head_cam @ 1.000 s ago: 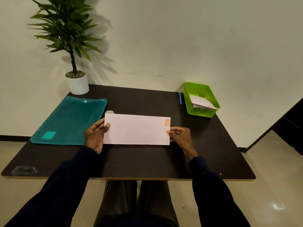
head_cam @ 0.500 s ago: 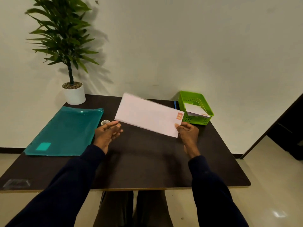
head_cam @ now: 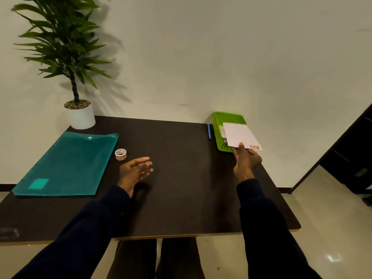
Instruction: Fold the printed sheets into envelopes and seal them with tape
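Envelope (head_cam: pixel 240 135) held over the green basket (head_cam: pixel 220 127) at the table's (head_cam: pixel 181 188) two o'clock.
A potted plant (head_cam: pixel 80 115) stands at eleven o'clock, a teal folder (head_cam: pixel 68 164) lies flat at nine, and a tape roll (head_cam: pixel 120 154) sits just beside the folder's right edge. The left hand (head_cam: pixel 134 171) hovers near the tape, fingers loose and apart, holding nothing. A blue pen (head_cam: pixel 209 131) lies just left of the basket. The right hand (head_cam: pixel 246 160) pinches the envelope's near edge, thumb on top; whether the envelope touches the papers below is unclear.
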